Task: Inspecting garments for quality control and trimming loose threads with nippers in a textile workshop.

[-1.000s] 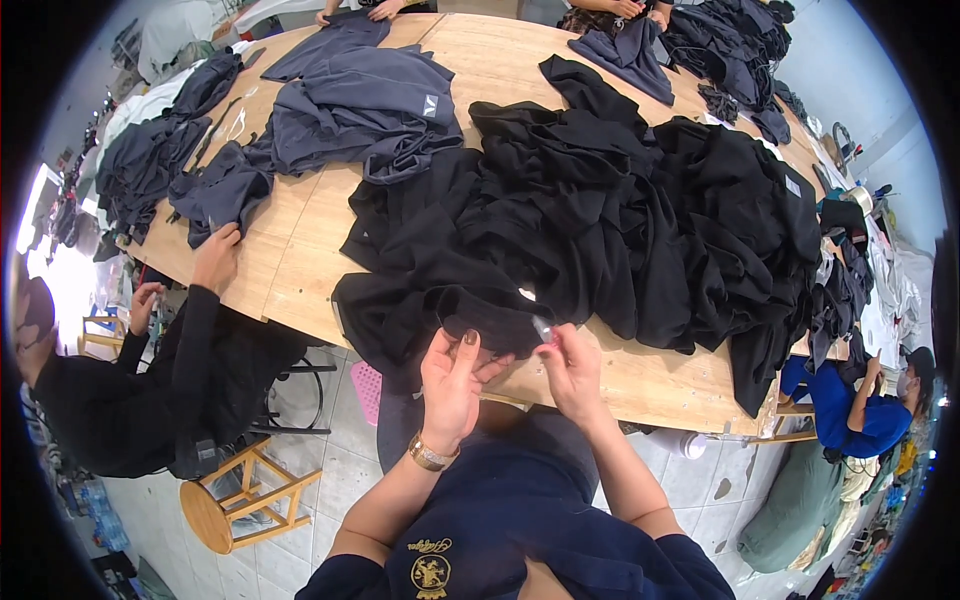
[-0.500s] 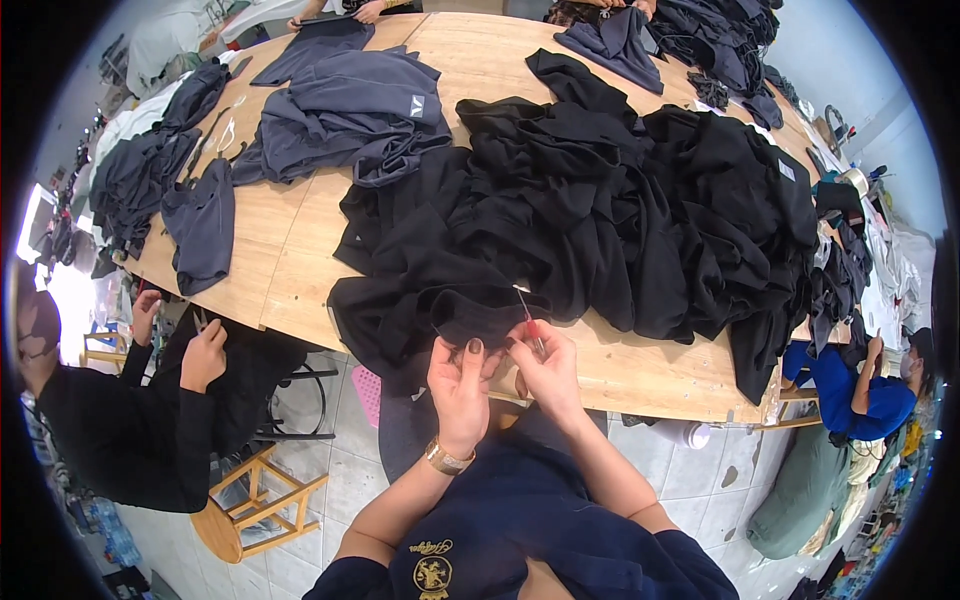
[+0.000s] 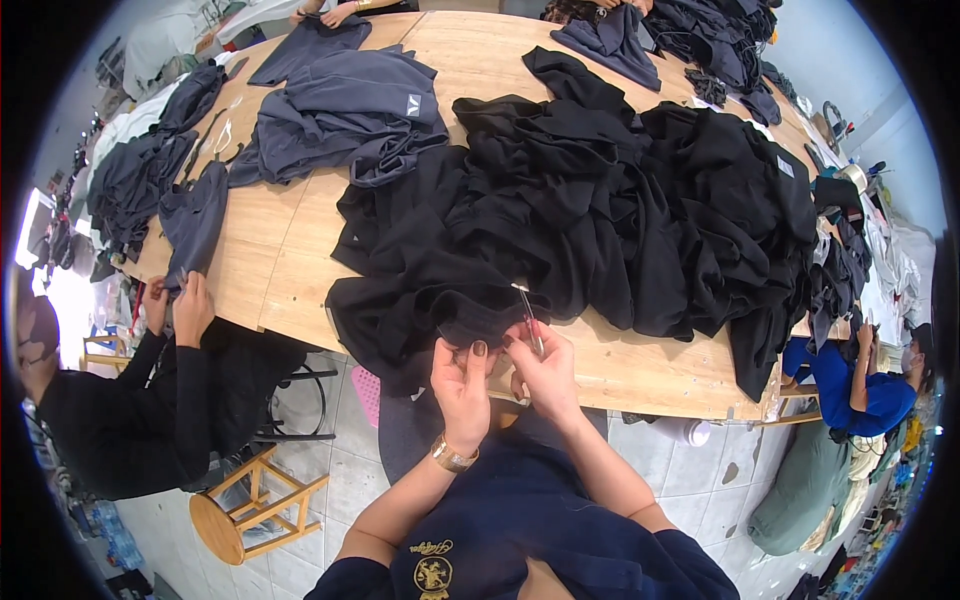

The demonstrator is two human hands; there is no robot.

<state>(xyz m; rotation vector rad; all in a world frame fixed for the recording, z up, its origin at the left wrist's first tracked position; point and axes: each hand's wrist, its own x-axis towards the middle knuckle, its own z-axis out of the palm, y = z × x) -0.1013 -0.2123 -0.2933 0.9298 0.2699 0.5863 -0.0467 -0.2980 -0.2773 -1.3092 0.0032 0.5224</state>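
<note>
A black garment [image 3: 410, 285] lies bunched at the near edge of the table, its hem raised toward me. My left hand [image 3: 461, 390] pinches that hem between thumb and fingers. Close beside it, my right hand [image 3: 545, 372] is closed around small thread snips [image 3: 530, 315], whose slim metal blades point away from me over the cloth. The right fingertips also touch the hem, and the fold hides part of them. Whether the blades are on a thread is too small to tell.
More black garments [image 3: 720, 220] are heaped to the right, and dark grey ones [image 3: 340, 110] lie beyond on the wooden table [image 3: 290, 260]. At the left a co-worker's hands [image 3: 185, 305] hold a grey piece. A wooden stool [image 3: 225, 525] stands on the tiled floor.
The snips have turned slightly in my right hand, and both blades now show more plainly. At the left, the co-worker's hands have come up to the grey garment at the table edge.
</note>
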